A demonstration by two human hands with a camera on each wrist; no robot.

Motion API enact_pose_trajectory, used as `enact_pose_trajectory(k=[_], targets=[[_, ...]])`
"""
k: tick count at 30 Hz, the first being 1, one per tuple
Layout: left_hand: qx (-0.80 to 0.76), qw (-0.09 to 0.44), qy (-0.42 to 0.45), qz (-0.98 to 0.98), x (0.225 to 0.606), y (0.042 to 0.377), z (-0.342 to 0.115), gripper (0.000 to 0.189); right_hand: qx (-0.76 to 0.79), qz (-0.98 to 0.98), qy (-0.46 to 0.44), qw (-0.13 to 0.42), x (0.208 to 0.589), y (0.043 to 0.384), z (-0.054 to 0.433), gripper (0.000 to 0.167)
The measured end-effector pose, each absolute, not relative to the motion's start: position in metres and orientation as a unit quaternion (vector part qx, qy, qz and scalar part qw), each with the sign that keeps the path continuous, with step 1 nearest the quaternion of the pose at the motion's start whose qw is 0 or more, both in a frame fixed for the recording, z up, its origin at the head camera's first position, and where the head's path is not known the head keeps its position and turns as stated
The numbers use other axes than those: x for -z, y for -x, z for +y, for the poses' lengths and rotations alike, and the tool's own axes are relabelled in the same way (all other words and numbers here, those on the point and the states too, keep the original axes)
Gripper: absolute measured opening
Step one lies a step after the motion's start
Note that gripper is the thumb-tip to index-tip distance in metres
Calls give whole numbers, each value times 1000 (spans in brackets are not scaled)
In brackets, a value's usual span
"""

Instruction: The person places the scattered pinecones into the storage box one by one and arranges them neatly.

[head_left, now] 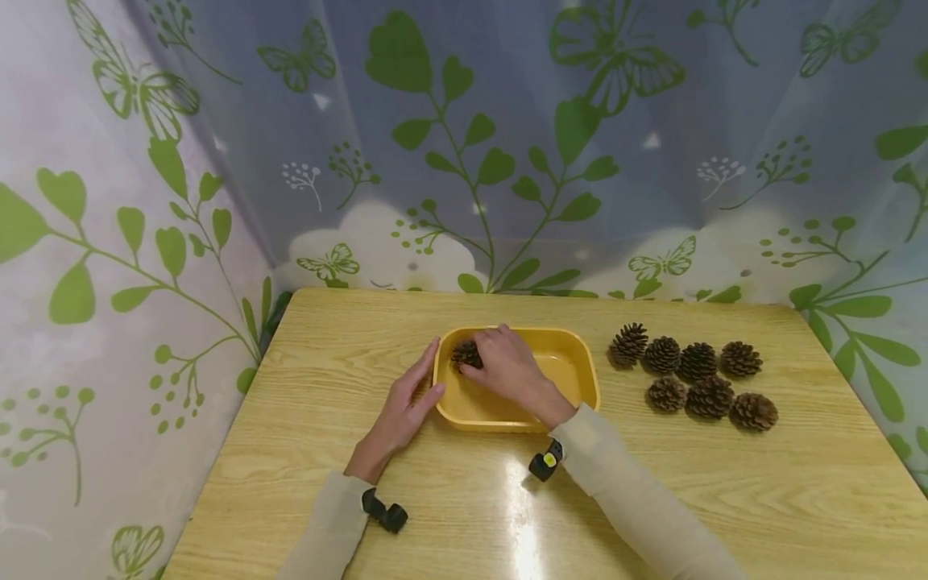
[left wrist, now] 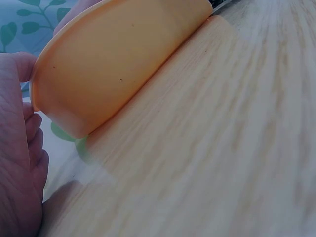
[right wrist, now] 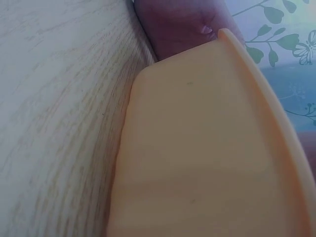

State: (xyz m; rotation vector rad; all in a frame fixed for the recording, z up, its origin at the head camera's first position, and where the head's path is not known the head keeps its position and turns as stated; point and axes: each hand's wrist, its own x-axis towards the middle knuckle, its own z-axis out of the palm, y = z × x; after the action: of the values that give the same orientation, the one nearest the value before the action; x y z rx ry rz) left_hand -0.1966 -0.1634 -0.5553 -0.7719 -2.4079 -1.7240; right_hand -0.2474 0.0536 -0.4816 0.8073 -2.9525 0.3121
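A yellow plastic basin with rounded corners sits on the wooden table. My left hand rests against its left end, fingers fairly straight along the outer wall and the thumb near the front corner. In the left wrist view, that hand touches the rim of the basin. My right hand reaches inside the basin and grips a brown pine cone at the left end; its fingertips are partly hidden. The right wrist view is mostly filled by the basin's outer wall.
Several pine cones lie in two loose rows on the table, right of the basin. A patterned curtain hangs behind the table's back edge, and another stretch covers the left side. Each wrist wears a small black camera.
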Motion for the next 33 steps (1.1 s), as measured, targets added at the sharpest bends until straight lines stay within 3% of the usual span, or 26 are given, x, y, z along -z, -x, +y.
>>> enact_pose_trajectory(k=[13, 33], targets=[[562, 55, 255, -785, 555, 197, -163, 66, -166, -957, -237, 8, 473, 237, 73, 54], [559, 60, 257, -786, 555, 196, -162, 67, -227, -943, -231, 77, 461, 200, 108, 44]])
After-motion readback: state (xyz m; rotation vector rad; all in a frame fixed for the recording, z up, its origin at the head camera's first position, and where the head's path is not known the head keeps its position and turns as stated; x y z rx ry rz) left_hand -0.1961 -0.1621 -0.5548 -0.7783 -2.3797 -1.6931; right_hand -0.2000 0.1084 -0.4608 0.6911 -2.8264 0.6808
